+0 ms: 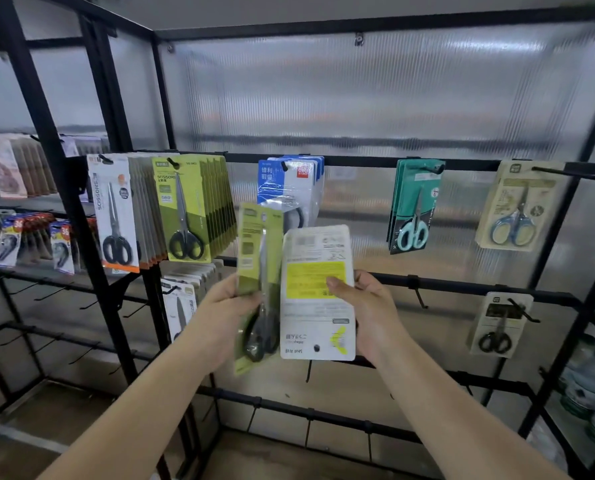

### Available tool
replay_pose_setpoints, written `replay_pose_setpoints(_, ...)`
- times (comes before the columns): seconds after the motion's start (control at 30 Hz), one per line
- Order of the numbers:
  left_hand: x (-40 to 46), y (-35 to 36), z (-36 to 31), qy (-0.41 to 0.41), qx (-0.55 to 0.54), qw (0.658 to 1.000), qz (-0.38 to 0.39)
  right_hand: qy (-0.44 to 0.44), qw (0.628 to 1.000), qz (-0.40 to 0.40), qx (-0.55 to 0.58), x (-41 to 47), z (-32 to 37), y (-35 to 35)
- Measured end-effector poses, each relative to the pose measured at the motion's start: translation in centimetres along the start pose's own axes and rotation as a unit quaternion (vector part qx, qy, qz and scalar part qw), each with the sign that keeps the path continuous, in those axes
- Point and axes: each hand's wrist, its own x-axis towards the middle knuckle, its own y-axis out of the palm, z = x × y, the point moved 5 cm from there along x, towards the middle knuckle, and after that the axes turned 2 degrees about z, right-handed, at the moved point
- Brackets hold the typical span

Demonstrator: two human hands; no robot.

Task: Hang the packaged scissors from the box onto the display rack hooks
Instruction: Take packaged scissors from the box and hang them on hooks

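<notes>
Both hands are raised in the middle of the frame, each grasping one pack. The left hand (232, 306) holds a green pack (258, 271) upright, front showing, its black-handled scissors pointing up and its hang hole at the top. The right hand (369, 306) grips a white pack (317, 292) by its edge, thumb on the yellow label; this one shows its back and is upside down, with the hang hole at the bottom. The box is out of view. On the rack (358, 160), a row of matching green packs (192, 206) hangs from a hook at centre left, so the green pack probably belongs there. To hang it well, I would keep it upright, line the hole up with the hook tip, and slide it straight back until it sits flush against the others, front facing out. The white pack needs turning over and end for end first; its hook is not certain from here, though bare hooks (421, 296) stand on the lower rail at right. Hanging one pack at a time should prevent fumbling.
</notes>
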Motion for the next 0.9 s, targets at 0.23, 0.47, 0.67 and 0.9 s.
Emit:
replay_pose_setpoints(0.23, 0.5, -2.0, 0.4, 0.01, -0.016, 0.999, -0.029, -0.045, 0.998, -0.035, -0.011, 0.7, 1.2, -1.6)
replay_pose_setpoints(0.47, 0.7, -1.3, 0.7, -0.018, -0.086, 0.996, -0.017, -0.188, 0.97, -0.023, -0.151, 0.0, 3.0, -0.5)
replay_pose_setpoints(0.67, 0.5, -0.9, 1.0, -0.025, -0.106, 0.993, -0.04, -0.207, 0.957, -0.021, -0.2, -0.6, 2.7, -0.5)
replay_pose_setpoints(0.9, 0.1, -1.6, 1.4, -0.029, -0.112, 0.992, -0.053, -0.091, 0.98, -0.014, -0.174, -0.7, 2.5, -0.8)
